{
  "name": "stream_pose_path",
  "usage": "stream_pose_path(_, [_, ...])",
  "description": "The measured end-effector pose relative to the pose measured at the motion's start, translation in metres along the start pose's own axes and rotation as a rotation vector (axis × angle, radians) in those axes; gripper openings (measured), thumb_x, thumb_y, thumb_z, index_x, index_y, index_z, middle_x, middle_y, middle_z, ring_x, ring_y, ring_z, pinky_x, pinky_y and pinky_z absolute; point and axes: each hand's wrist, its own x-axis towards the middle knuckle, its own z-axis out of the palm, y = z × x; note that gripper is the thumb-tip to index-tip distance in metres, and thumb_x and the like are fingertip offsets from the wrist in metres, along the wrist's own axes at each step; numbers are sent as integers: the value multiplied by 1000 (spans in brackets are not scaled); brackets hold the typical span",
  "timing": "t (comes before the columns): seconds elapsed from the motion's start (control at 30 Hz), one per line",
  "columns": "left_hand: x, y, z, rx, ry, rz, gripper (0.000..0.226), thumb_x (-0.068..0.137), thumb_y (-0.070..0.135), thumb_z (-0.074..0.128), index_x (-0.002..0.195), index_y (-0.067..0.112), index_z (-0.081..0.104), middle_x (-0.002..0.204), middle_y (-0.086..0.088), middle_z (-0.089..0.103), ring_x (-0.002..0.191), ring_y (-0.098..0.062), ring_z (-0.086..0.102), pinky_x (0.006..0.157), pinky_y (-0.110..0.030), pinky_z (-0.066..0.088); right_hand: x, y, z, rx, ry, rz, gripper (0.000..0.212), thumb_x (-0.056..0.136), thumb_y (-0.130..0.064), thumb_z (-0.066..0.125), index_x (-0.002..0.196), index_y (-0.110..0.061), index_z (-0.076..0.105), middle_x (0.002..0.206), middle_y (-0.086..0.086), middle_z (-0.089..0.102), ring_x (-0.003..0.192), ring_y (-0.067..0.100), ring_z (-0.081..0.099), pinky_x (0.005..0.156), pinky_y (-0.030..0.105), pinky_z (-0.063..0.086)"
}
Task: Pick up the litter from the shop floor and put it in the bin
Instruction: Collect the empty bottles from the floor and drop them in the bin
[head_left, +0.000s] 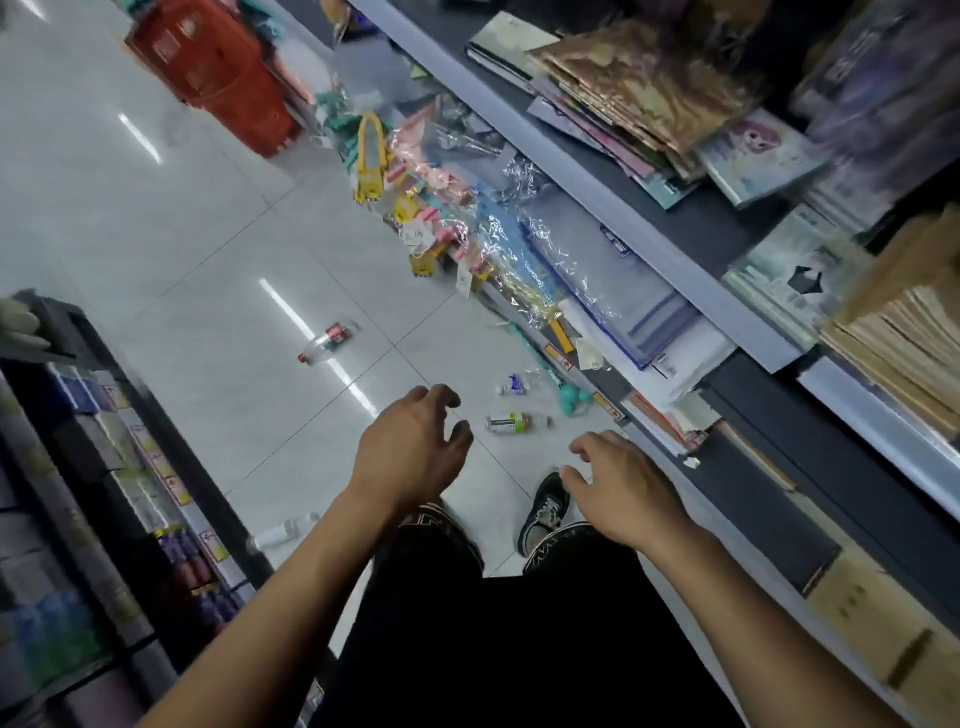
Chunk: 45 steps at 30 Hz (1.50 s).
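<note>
Left hand (410, 441) beside green-labelled bottle (517, 422)

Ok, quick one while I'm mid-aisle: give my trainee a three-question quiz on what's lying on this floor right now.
1. True or false: the left hand already holds a bottle.
2. How many bottles lie on the floor?
3. Which bottle is nearest the hands: A red-label bottle, B green-label bottle, C blue-label bottle?

Key: 1 false, both it and the right hand are empty with fingers spread. 2 four, counting the clear bottle by the left shelf. 3 B.
</note>
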Motion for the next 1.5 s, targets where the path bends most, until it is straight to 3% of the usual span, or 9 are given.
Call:
stream_pose_path(0.2, [61,-26,-16,74,-117,167,36,94,42,55,126,27,60,113,7,64,96,-17,63,74,-32,53,28,-35,18,67,54,137,40,95,-46,51,127,-23,56,125,-1,58,114,21,55,89,36,49])
stream_pose_path(0.43, [135,-57,-29,212,-287,513,37,94,44,54,126,26,59,113,3,66,99,-20,65,75,-34,55,50,-85,57,217,154,416,33,94,-46,51,119,-26,57,118,-2,58,117,21,54,89,36,48])
stream_pose_path(0.67, [194,-61,6,321,-352,717,35,94,41,57,125,24,60,111,1,68,95,-20,66,74,-36,58,86,-93,110,414,184,558,39,91,-42,54,125,-24,58,122,-2,60,118,22,55,95,36,49])
stream_pose_path(0.83, [245,-75,108,317,-403,669,30,91,35,61,119,24,62,107,2,67,96,-19,65,76,-33,54,157,-41,188,585,160,657,42,90,-45,53,124,-23,59,123,4,63,116,25,59,94,38,50])
stream_pose_path(1.07, [327,-120,321,405,-440,773,31,90,32,60,119,21,60,109,-1,65,96,-22,64,73,-29,45,301,46,334,673,193,698,44,97,-41,51,134,-17,51,126,7,63,117,25,59,90,30,38])
stream_pose_path(1.33, [452,-196,534,526,-363,857,35,85,26,62,119,16,60,112,-10,60,101,-32,61,79,-40,51,462,139,500,766,296,836,51,97,-44,51,137,-14,40,131,16,58,121,35,56,97,43,48])
stream_pose_path(1.5, [518,-218,627,649,-273,970,50,85,31,66,129,11,53,121,-19,50,107,-39,53,68,-42,47,544,161,570,785,473,908,76,91,-52,61,145,-12,27,127,19,56,112,34,60,85,36,49])
